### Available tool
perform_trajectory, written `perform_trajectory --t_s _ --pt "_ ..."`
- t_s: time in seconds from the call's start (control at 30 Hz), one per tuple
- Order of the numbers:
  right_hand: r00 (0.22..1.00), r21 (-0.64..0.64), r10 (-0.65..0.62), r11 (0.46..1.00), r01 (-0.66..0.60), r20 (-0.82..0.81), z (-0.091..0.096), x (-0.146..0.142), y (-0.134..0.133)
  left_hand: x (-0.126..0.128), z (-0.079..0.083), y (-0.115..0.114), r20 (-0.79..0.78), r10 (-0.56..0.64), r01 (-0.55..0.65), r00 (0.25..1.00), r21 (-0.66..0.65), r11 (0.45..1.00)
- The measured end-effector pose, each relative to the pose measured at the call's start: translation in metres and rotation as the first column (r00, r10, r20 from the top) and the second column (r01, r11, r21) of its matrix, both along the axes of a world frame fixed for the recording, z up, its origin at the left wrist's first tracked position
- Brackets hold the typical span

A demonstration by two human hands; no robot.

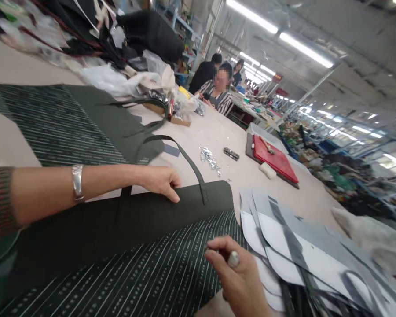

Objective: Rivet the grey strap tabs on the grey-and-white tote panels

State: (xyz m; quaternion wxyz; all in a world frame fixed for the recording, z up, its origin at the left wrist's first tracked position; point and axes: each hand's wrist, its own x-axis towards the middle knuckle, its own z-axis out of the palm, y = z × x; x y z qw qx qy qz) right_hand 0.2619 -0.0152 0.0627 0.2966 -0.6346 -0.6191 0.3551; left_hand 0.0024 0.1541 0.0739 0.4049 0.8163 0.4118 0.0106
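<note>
A dark green bag panel (pixel 119 229) with a striped lower part and a strap handle (pixel 191 163) lies on the pale table (pixel 224 132) in front of me. My left hand (pixel 160 181) rests on the panel's top edge, fingers curled and pressing down, a silver bracelet on the wrist. Lower down, my right hand (pixel 239 277) hovers over the striped part, its fingers pinched round a small silvery pen-like tool (pixel 232 259). A second green panel (pixel 86 123) with its own strap lies farther left on the table.
A fan of grey and white cut pieces (pixel 303 251) lies to the right. Small metal fittings (pixel 209 159), a red board (pixel 273 160) and a pile of bags and plastic (pixel 119 53) sit farther off. A person in a striped top (pixel 218 94) sits at the far end.
</note>
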Motion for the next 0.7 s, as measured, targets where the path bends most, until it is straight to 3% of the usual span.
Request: perform_trajectory --t_s 0.17,0.33,0.47,0.63,0.7 --pt "0.998 -0.177 0.054 0.983 -0.046 0.037 -0.02 -0.005 0.014 0.04 -0.035 0.001 0.069 -0.049 0.061 0.996 -0.184 0.981" --pt "0.987 -0.289 0.137 0.951 -0.108 0.079 -0.033 -0.008 0.03 0.042 -0.044 0.007 0.062 -0.086 0.104 0.994 -0.416 0.903" --pt "0.971 -0.31 0.23 0.929 -0.201 0.06 -0.037 -0.011 0.037 0.037 -0.044 0.006 0.084 -0.071 0.108 0.994 -0.633 0.767" --pt "0.958 -0.328 0.282 0.91 -0.252 0.045 -0.038 -0.008 0.039 0.039 -0.044 -0.003 0.109 0.023 0.085 0.994 -0.871 0.484" --pt "0.949 -0.309 0.311 0.908 -0.284 0.042 -0.039 -0.007 0.038 0.041 -0.045 -0.007 0.12 0.034 0.091 0.992 -0.882 0.463"
